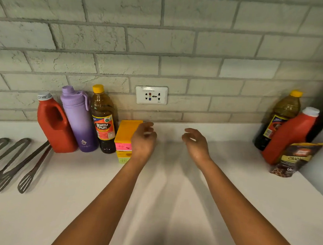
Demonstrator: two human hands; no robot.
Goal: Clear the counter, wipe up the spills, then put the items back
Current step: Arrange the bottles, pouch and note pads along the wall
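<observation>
Hovering over white desk [172, 197]: both hands loose, empty; left hand [143, 140] beside yellow-lidded stacked plastic box [126, 133], right hand [195, 144] apart

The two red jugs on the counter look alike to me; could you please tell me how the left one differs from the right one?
The left red jug stands upright beside the purple bottle; the right red jug looks tilted in this wide view, against a dark yellow-capped bottle. The left one shows its handle opening; the right one does not. A granola pouch hides the right jug's base; the left jug's is unobstructed. Both are red with white caps.
</observation>
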